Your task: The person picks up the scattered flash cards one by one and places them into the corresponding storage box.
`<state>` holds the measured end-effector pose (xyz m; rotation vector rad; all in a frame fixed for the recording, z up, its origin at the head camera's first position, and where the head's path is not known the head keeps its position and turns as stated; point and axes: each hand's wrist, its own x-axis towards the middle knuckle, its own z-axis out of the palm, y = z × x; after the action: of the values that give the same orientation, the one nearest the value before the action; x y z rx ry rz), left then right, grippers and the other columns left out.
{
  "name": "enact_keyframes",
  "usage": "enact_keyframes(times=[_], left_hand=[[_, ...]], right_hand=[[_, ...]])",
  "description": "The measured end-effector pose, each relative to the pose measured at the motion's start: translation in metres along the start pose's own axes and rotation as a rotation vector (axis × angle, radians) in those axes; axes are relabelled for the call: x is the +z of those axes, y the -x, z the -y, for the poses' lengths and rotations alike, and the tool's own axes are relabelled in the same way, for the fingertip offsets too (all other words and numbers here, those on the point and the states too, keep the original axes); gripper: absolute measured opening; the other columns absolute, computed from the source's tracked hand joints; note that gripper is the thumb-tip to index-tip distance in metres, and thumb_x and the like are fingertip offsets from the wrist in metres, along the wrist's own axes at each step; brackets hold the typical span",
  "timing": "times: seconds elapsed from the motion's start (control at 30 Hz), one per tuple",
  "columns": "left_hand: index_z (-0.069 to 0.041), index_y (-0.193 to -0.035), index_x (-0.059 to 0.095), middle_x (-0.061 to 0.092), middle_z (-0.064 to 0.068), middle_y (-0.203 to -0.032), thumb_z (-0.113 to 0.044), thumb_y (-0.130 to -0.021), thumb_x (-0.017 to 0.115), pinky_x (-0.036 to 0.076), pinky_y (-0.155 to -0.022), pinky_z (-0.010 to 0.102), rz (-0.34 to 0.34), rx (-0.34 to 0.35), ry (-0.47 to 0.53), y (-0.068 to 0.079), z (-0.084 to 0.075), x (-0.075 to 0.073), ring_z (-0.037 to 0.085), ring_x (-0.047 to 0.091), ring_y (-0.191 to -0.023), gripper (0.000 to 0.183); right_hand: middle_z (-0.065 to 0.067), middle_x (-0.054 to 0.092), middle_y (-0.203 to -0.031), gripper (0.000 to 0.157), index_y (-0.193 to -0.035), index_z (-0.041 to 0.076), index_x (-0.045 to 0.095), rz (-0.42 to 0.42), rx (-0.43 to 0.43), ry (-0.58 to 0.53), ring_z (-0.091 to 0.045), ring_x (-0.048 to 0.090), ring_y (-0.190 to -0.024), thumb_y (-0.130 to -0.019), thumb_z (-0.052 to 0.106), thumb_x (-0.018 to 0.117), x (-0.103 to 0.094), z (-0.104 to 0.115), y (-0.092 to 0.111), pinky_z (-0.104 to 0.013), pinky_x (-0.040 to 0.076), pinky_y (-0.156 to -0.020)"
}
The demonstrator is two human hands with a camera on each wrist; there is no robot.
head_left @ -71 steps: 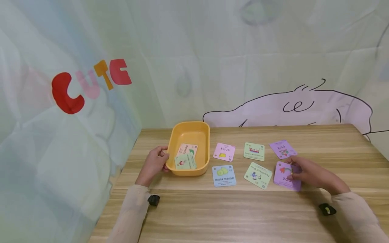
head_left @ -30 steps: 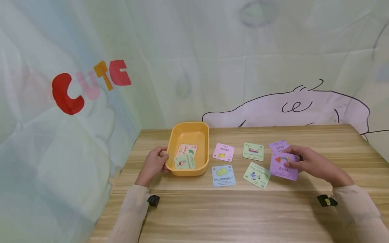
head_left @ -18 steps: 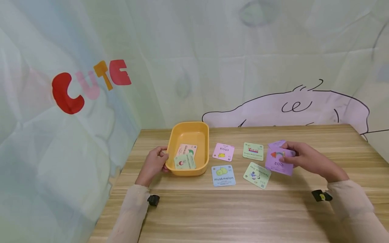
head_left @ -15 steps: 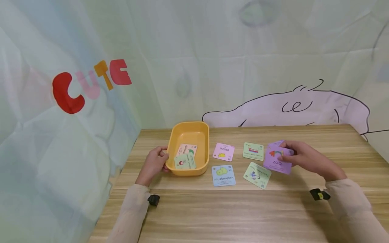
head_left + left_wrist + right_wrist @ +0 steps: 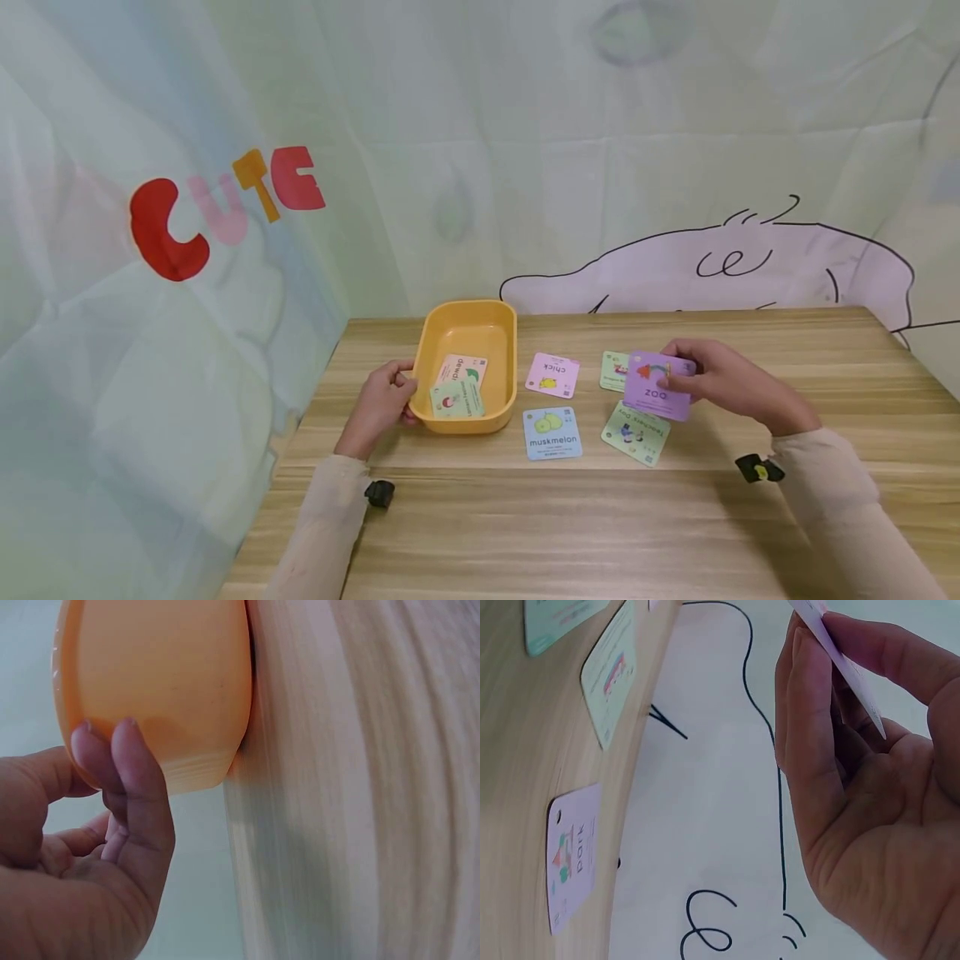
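Observation:
My right hand (image 5: 727,385) pinches a purple "zoo" flash card (image 5: 657,387) between thumb and fingers, raised above the table. In the head view it overlaps the green Dragon Boat Festival card (image 5: 613,372) and the green Teachers' Day card (image 5: 634,435). The right wrist view shows the held card (image 5: 847,671) edge-on. Below it the purple "park" card (image 5: 573,859) lies flat, hidden behind the hand in the head view. My left hand (image 5: 379,407) grips the left rim of a yellow plastic tray (image 5: 480,325), thumb at the rim and fingertips against its outer wall.
Inside the tray lie a pink card (image 5: 474,367) and a green card (image 5: 457,401), partly overlapping. A pink "chick" card (image 5: 553,375) and a blue "muskmelon" card (image 5: 552,433) are right of the tray. A printed cloth (image 5: 420,167) hangs behind the wooden table (image 5: 525,533).
My right hand has lifted the "zoo" card from the front right of the table and carried it left, past the "park" card. My left hand and the tray have stayed put.

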<state>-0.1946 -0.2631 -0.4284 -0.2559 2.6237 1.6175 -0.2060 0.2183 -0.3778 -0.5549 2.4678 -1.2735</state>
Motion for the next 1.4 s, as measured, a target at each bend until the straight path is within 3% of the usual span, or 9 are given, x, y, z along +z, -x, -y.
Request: enact_keyframes(times=[0.53, 1.0, 1.23, 1.4], left_hand=[[-0.004, -0.142, 0.052, 0.056, 0.012, -0.093, -0.010, -0.103, 0.052, 0.060, -0.060, 0.030, -0.003, -0.014, -0.010, -0.002, 0.001, 0.000, 0.019, 0.061, -0.063, 0.040], [-0.004, -0.142, 0.053, 0.056, 0.013, -0.094, -0.011, -0.102, 0.053, 0.060, -0.060, 0.031, -0.004, -0.016, -0.009, -0.004, 0.002, 0.000, 0.019, 0.062, -0.063, 0.041], [-0.004, -0.142, 0.053, 0.056, 0.014, -0.095, -0.011, -0.102, 0.052, 0.060, -0.060, 0.030, -0.007, -0.006, -0.017, -0.003, 0.002, 0.000, 0.019, 0.062, -0.063, 0.041], [-0.004, -0.142, 0.053, 0.058, 0.015, -0.095, -0.011, -0.102, 0.052, 0.060, -0.059, 0.030, -0.008, -0.006, -0.021, -0.003, 0.002, 0.000, 0.018, 0.062, -0.062, 0.040]], right_hand=[[-0.010, 0.066, -0.098, 0.019, -0.107, 0.006, 0.063, 0.016, -0.064, 0.017, -0.023, 0.062, -0.086, -0.094, 0.016, 0.071, 0.027, 0.038, -0.033, -0.035, 0.058, -0.072], [-0.010, 0.067, -0.097, 0.016, -0.108, 0.006, 0.064, 0.042, -0.089, -0.036, -0.023, 0.064, -0.085, -0.095, 0.014, 0.070, 0.052, 0.055, -0.059, -0.042, 0.060, -0.074], [-0.011, 0.069, -0.097, 0.017, -0.107, 0.004, 0.064, 0.041, -0.110, -0.040, -0.021, 0.065, -0.083, -0.095, 0.015, 0.070, 0.061, 0.061, -0.068, -0.031, 0.058, -0.067], [-0.012, 0.070, -0.095, 0.015, -0.105, 0.003, 0.065, 0.036, -0.108, -0.062, -0.021, 0.067, -0.082, -0.094, 0.012, 0.070, 0.068, 0.066, -0.076, -0.036, 0.060, -0.069]])
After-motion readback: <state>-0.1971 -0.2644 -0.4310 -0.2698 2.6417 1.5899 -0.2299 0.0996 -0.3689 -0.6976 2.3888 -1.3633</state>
